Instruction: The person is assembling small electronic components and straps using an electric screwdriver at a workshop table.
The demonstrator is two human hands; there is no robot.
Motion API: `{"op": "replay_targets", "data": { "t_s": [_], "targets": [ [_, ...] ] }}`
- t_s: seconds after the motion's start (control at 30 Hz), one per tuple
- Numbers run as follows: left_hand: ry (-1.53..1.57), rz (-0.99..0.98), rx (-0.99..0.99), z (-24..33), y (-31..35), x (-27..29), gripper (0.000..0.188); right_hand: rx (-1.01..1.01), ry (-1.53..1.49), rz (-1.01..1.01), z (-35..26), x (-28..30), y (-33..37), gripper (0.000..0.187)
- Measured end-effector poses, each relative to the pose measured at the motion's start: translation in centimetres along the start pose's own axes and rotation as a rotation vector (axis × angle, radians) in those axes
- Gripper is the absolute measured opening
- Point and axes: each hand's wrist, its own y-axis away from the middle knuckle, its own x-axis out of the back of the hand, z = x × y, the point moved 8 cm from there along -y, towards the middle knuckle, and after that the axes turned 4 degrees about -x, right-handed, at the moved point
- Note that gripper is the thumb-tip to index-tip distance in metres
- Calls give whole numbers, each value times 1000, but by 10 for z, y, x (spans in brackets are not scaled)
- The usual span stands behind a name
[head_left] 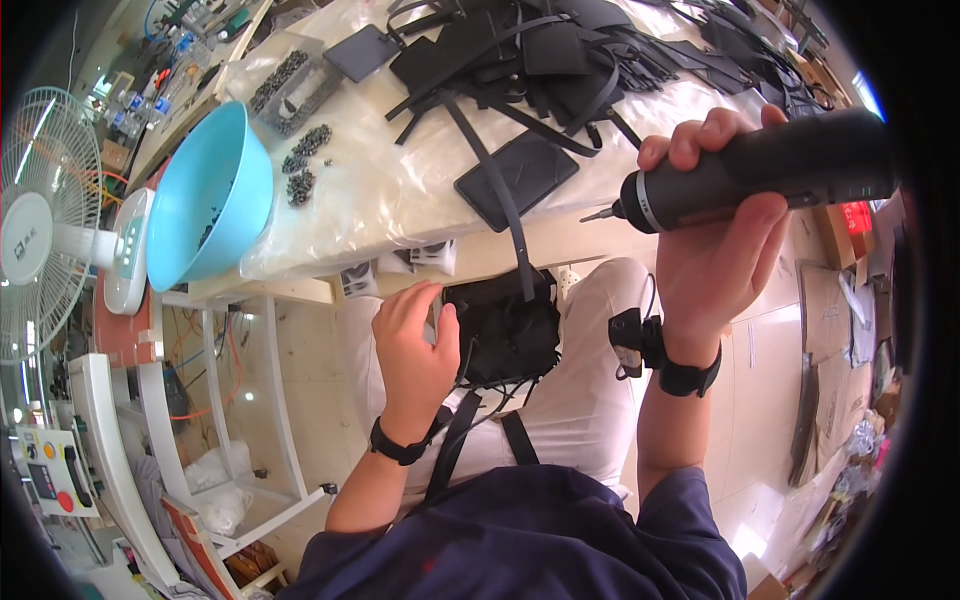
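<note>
My right hand point(715, 250) is wrapped round a thick black electric screwdriver point(770, 170), raised at the right above the table's front edge. Its thin bit points left. Over my left thigh hovers my left hand point(415, 345), fingers stretched out and thumb apart, with nothing in it. Closest to that hand is a black bag-like bundle point(500, 330) between my legs. A flat black panel point(515, 180) lies at the table's front edge, and a black strap point(495, 185) crosses it and hangs over the edge.
Black straps and panels point(550, 50) are heaped at the back of the plastic-covered table point(370, 200). Small dark metal parts point(300, 180) lie beside a clear tray point(295, 85). A blue bowl point(215, 200) and a white fan point(40, 225) stand at the left.
</note>
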Motion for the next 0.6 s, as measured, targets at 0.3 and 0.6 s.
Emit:
{"op": "replay_targets", "data": {
  "t_s": [0.3,0.6],
  "targets": [
    [13,48,-495,117,-103,-8,24,14,-39,99,-9,19,10,66],
    [-335,-218,-524,107,-104,-7,34,5,57,72,-11,5,17,73]
  ]
}}
